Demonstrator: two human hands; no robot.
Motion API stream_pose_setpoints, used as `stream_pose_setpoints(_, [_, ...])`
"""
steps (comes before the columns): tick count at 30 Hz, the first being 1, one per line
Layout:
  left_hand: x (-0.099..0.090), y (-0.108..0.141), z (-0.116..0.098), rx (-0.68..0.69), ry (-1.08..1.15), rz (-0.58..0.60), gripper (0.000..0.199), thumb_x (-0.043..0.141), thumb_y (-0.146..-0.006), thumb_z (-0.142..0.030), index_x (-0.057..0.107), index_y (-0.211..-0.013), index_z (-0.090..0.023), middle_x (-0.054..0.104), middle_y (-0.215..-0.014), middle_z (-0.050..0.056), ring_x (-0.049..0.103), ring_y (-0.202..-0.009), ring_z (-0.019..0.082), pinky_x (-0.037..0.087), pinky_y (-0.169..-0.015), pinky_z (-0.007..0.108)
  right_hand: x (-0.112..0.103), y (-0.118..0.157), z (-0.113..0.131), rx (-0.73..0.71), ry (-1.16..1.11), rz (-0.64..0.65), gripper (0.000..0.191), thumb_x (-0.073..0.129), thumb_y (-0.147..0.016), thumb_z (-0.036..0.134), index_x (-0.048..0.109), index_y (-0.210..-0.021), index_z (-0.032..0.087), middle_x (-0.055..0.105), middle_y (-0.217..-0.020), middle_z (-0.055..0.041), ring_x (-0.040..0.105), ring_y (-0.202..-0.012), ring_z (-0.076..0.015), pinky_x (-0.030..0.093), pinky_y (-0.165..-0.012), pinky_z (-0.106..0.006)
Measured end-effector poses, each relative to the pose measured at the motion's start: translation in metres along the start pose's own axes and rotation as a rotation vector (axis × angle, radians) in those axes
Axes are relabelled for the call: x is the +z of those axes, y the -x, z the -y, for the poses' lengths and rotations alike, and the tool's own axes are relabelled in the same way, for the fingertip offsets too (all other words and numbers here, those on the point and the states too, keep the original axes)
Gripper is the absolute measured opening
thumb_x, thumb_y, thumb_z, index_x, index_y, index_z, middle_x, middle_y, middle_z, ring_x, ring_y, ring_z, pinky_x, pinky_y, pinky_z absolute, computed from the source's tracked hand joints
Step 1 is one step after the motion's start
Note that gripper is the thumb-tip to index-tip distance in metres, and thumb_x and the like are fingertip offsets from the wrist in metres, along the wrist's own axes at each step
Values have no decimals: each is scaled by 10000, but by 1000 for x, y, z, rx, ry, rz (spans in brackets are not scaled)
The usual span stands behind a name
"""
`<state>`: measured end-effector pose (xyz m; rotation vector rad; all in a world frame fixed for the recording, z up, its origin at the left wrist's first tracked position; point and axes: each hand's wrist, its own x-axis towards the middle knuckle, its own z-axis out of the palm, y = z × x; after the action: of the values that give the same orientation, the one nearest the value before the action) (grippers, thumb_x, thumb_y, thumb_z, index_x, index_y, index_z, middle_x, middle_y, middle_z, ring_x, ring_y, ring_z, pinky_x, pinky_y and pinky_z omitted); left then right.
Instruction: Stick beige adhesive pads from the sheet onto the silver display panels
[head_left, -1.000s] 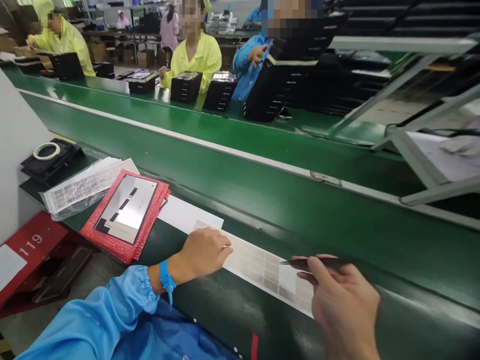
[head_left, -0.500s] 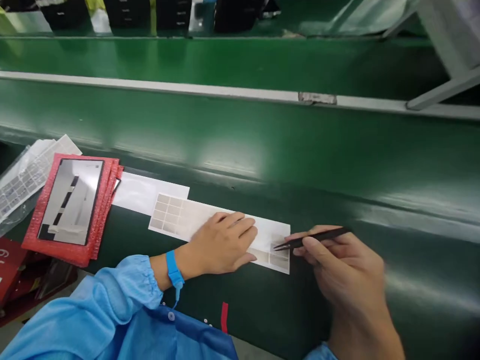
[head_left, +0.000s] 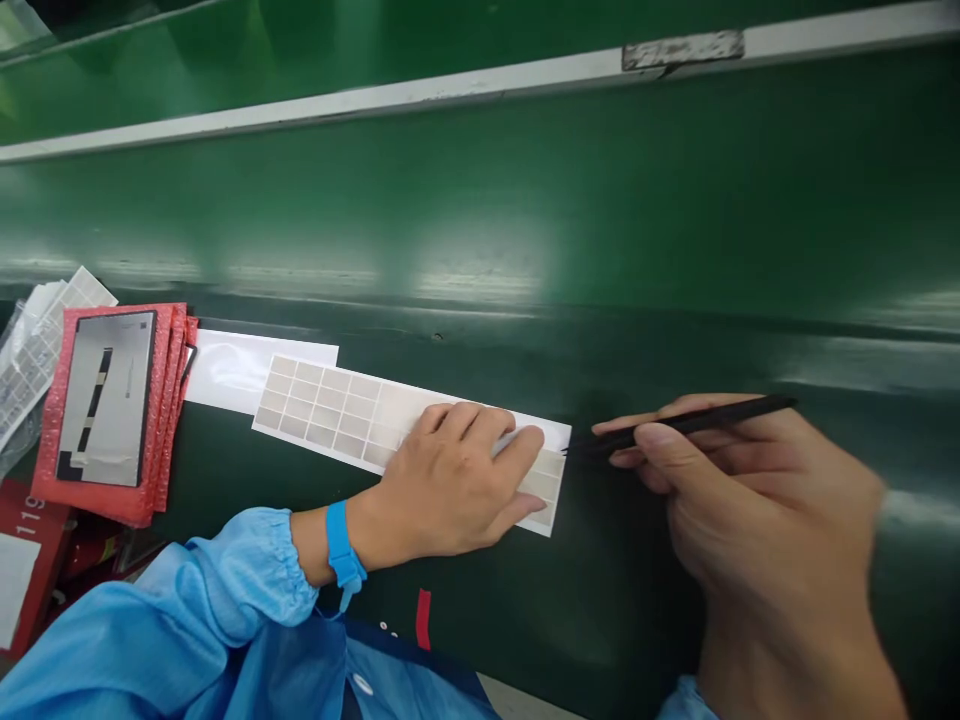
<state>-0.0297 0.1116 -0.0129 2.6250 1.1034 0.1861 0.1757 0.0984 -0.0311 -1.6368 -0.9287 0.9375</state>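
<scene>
A long white sheet of pale grey rectangular stickers point(head_left: 322, 405) lies at a slant on the dark green bench. My left hand point(head_left: 457, 485) rests palm down across its right half, fingers spread and bent, covering part of the stickers. To the right, my right hand point(head_left: 772, 500) grips black tweezers point(head_left: 724, 412), their tips at the sheet's right edge. Whether the tips touch a sticker I cannot tell. Beneath the sheet's left end shows a plain white sheet point(head_left: 247, 370).
Red bubble-wrap sleeves with a screen panel point(head_left: 112, 400) on top are stacked at the left. Behind them lie more sticker sheets point(head_left: 37, 350) in clear plastic. A red box point(head_left: 34, 540) sits lower left. A red strip point(head_left: 424, 618) lies near the front edge.
My right hand has drawn the tweezers from over the sheet's right end to its right edge. The camera view has tilted and shifted. My left hand stays on the sheet, its index finger more bent.
</scene>
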Motion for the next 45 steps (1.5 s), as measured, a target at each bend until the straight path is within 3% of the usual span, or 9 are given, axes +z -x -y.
stream_pose_setpoints(8, [-1,2,1,-9,18,4,456,603,-1023,-486,576,-1345,-163,597,-1271,109,539,-1166,263,426,-987,404,1,1,3,-45,32,1,486,837,-715,459,597,-955,111,649,-879,-155,607,-626,-181,453,-490,-195])
stream_pose_setpoints(17, [-1,2,0,-11,27,9,457,595,-1026,-491,578,-1351,-170,597,-1296,115,548,-1190,265,426,-1011,403,1,0,3,26,20,31,546,851,-665,504,596,-947,112,650,-885,-148,605,-642,-171,451,-488,-194])
stream_pose_setpoints(25, [-2,2,0,-11,32,-6,431,602,-1026,-479,582,-1323,-166,602,-1292,112,541,-1195,271,424,-997,404,0,0,2,-45,30,3,493,849,-705,446,599,-963,109,651,-891,-150,612,-643,-176,440,-489,-186])
stream_pose_setpoints(38, [-4,1,-2,-18,47,25,424,603,-1028,-465,580,-1329,-168,594,-1311,113,529,-1192,267,413,-997,398,0,2,1,-21,44,0,587,905,-692,557,615,-958,120,650,-889,-150,630,-671,-191,436,-487,-186])
stream_pose_setpoints(45, [-8,1,-2,-25,60,43,426,600,-1030,-456,580,-1341,-166,592,-1329,117,525,-1202,270,409,-1003,404,3,3,3,-15,46,44,478,843,-710,479,608,-941,132,652,-885,-152,621,-658,-178,455,-527,-184])
